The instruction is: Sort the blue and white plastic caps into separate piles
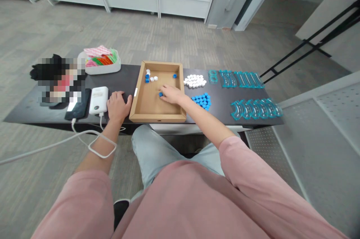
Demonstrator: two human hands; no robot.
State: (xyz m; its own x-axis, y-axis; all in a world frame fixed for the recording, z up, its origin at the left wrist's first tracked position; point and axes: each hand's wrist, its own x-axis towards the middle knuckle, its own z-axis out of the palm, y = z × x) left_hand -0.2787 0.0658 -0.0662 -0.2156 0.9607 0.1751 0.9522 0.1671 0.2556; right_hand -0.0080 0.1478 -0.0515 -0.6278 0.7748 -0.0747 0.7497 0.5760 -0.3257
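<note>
A shallow wooden tray (134,105) sits on a dark table (126,77). My right hand (172,94) reaches into the tray, its fingers curled onto a small blue hexagonal piece (161,94) on the tray floor. A few white and blue pieces (149,77) lie at the tray's far left corner, and one blue piece (174,75) lies at its far right. My left hand (118,105) rests flat on the table beside the tray's left wall, fingers spread, holding nothing.
Right of the tray lie a heap of white pieces (195,80), a heap of blue pieces (202,100) and rows of clear teal curved parts (242,79). On the left are a white power bank (98,100) with cable, a phone (78,107) and a white bin (101,67).
</note>
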